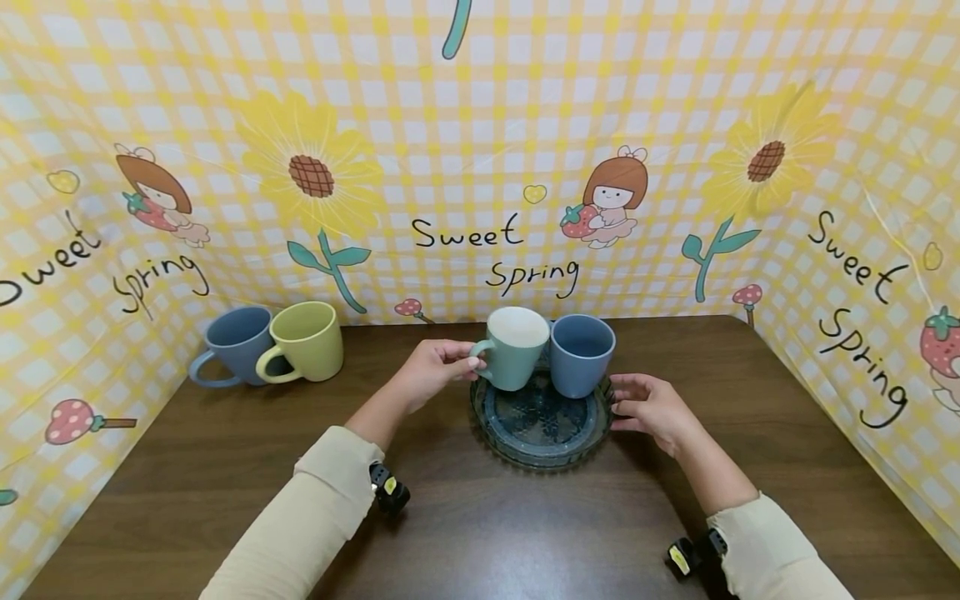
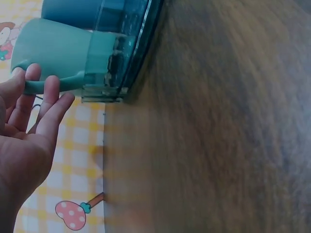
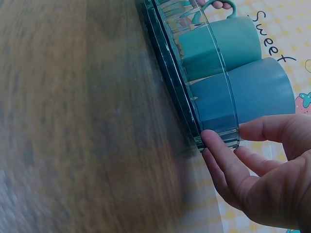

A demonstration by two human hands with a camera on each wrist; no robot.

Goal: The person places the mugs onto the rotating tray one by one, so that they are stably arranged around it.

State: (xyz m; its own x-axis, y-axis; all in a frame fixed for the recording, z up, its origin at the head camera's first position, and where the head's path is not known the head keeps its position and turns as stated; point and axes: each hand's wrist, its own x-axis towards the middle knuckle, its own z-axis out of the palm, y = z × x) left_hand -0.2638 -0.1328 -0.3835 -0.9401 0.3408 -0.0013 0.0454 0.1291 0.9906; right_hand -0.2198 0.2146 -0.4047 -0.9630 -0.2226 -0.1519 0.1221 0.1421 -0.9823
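My left hand (image 1: 437,372) pinches the handle of a pale green mug (image 1: 519,354) between thumb and fingers. The mug stands upright over the back left part of a dark, clear glass dish (image 1: 543,454) with a ribbed wall. In the left wrist view, the green mug's (image 2: 53,51) lower part shows through the glass. Right beside it in the dish is an upright blue mug (image 1: 582,354). My right hand (image 1: 652,410) touches the dish's outer right wall, fingers fairly straight. Its thumb (image 3: 262,128) is by the rim and other fingertips are lower, near the base.
At the back left of the brown wooden table (image 1: 450,533) stand another blue mug (image 1: 238,346) and a yellow-green mug (image 1: 307,342), close together with handles to the left. A yellow checked cloth (image 1: 450,150) rises behind the table and along both sides.
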